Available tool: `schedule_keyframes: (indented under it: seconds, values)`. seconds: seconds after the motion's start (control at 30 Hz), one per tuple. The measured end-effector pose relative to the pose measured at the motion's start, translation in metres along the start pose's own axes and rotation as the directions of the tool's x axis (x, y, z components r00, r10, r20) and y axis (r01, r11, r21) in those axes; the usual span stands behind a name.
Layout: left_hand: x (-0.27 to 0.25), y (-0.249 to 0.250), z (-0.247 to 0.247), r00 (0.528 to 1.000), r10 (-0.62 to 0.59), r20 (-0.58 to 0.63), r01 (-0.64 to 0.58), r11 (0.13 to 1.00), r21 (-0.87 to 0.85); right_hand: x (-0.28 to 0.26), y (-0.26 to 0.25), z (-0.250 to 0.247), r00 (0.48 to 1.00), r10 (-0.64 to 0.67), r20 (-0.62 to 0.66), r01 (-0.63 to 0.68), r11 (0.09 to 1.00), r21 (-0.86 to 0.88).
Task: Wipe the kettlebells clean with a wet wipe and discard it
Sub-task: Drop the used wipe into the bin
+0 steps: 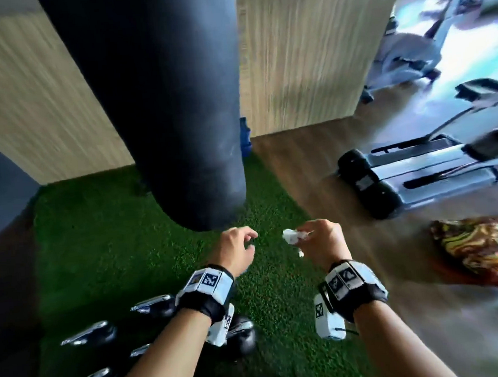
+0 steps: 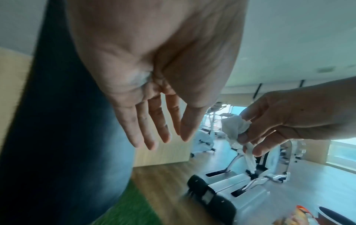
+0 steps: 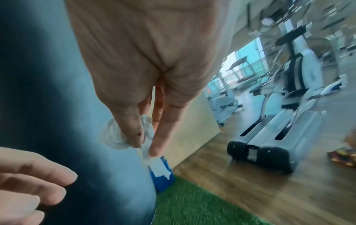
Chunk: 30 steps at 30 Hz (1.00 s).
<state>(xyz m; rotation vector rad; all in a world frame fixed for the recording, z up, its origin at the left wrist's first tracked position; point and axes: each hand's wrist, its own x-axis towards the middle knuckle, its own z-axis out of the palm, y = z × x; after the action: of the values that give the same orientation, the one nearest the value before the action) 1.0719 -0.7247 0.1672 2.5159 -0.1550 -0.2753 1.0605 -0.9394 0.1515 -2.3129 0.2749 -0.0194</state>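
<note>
Both wrists fill the bottom of the head view, each strapped with a marker band. Right hand [image 1: 322, 243] sits right of centre, its fingers [image 2: 248, 137] pinching the crumpled wipe [image 1: 291, 236] — one torn tail hangs down below the thumb in the right wrist view. Left hand [image 1: 237, 247] is just beside it, left of centre, holding nothing; in the left wrist view those fingers [image 2: 154, 121] point nearly straight and relaxed. Kettlebells [image 1: 90, 335] stand in the lower left on the green turf [image 1: 105, 240], partly under my left forearm, handles shining. Above my hands hangs a dark punching bag [image 1: 161, 106], filling the upper middle. Treadmill [image 1: 410, 175] stands at right on the wood floor [image 1: 313, 167] — blurred. Something patterned and colourful lies at the right edge; I cannot tell what.
</note>
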Motion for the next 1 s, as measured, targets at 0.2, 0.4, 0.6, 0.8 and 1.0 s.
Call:
schedule_keyframes:
  seconds: [0.2, 0.4, 0.6, 0.8, 1.0]
  values:
    - [-0.079, 0.187, 0.037, 0.961, 0.268, 0.075, -0.27, 0.963, 0.013, -0.131, 0.045, -0.174, 0.952, 0.129, -0.277, -0.116, 0.991, 0.063]
    - [-0.19, 0.369, 0.147, 0.815, 0.532, 0.229, -0.543, 0.84, -0.019, -0.307, 0.166, -0.332, 0.768, 0.395, -0.504, -0.38, 0.915, 0.139]
    - [-0.32, 0.505, 0.303, 0.581, 0.64, 0.503, -0.693, 0.713, -0.108, -0.494, 0.301, -0.443, 0.511, 0.609, -0.607, -0.606, 0.756, 0.247]
    - [-0.438, 0.577, 0.454, 0.348, 0.615, 0.707, -0.742, 0.642, -0.194, -0.645, 0.407, -0.471, 0.24, 0.779, -0.58, -0.729, 0.539, 0.422]
    - [-0.517, 0.592, 0.593, 0.161, 0.494, 0.855, -0.78, 0.594, -0.196, -0.733, 0.504, -0.443, 0.002, 0.878, -0.478, -0.759, 0.313, 0.571]
